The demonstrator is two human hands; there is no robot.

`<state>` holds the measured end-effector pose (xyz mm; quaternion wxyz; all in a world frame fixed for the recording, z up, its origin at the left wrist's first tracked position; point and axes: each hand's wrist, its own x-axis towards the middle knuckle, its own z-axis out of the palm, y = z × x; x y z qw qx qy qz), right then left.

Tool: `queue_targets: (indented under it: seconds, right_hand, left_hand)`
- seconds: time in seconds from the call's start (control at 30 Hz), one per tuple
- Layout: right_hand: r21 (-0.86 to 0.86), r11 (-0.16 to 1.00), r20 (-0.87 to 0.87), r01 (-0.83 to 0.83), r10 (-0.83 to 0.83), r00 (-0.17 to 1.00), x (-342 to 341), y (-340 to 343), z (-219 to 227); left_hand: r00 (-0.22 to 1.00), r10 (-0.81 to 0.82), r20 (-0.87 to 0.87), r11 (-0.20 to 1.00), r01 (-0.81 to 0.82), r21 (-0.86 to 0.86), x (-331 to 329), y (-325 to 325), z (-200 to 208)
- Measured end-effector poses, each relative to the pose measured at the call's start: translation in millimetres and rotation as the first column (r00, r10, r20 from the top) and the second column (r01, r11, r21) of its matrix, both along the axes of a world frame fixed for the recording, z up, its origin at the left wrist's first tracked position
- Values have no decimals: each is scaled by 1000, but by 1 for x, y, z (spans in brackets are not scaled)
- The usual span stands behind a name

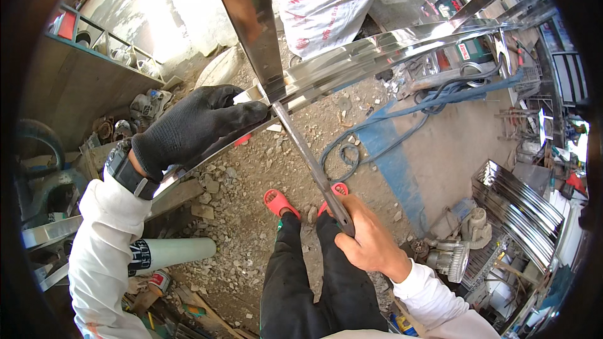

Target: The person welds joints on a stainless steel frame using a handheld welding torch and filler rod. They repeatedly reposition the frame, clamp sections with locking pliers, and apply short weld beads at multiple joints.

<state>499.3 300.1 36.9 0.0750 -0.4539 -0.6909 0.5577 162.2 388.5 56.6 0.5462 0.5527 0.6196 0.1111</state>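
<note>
A frame of shiny square metal tubing [370, 53] stands in front of me, with an upright tube [251, 31] rising from its near corner. My left hand [195, 122], in a black knitted glove, closes around the tubing just left of that corner, thumb pointing at the joint. In my bare right hand [370, 232] is a long grey metal bar [304, 150], gripped at its thicker near end. The bar slants up and left, and its far tip meets the corner where the tubes join. Whether the tip presses on the joint or only overlaps it, I cannot tell.
Gravel and rubble cover the ground around my pink sandals [279, 203]. A blue hose [433, 100] and cable loop lie to the right. Stacked metal tubes [518, 204] and a motor [449, 260] sit at lower right. A white sack [330, 6] stands beyond the frame.
</note>
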Motion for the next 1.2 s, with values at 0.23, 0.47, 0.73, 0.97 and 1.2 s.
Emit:
queue_targets:
  seconds: [0.23, 0.47, 0.73, 0.97, 1.2]
  right_hand:
    - [28, 1000, -43, 4, -2, 999, -1, -3, 5]
    - [102, 995, -91, 17, -7, 996, -8, -1, 2]
    - [164, 986, -72, 41, -29, 997, -18, -2, -3]
    - [205, 976, -83, 77, -61, 995, -28, -8, -3]
    - [98, 978, 13, 183, -185, 983, -33, -12, 2]
  left_hand:
    - [997, -24, 70, 997, 19, 79, -2, -1, -3]
    - [999, -4, -32, 1000, 5, 18, 3, 6, 5]
    - [988, 9, 155, 997, -20, 69, -6, 4, -13]
    - [955, -26, 296, 998, 39, -38, -16, 5, -3]
    - [989, -16, 148, 999, 10, 36, -9, -2, 2]
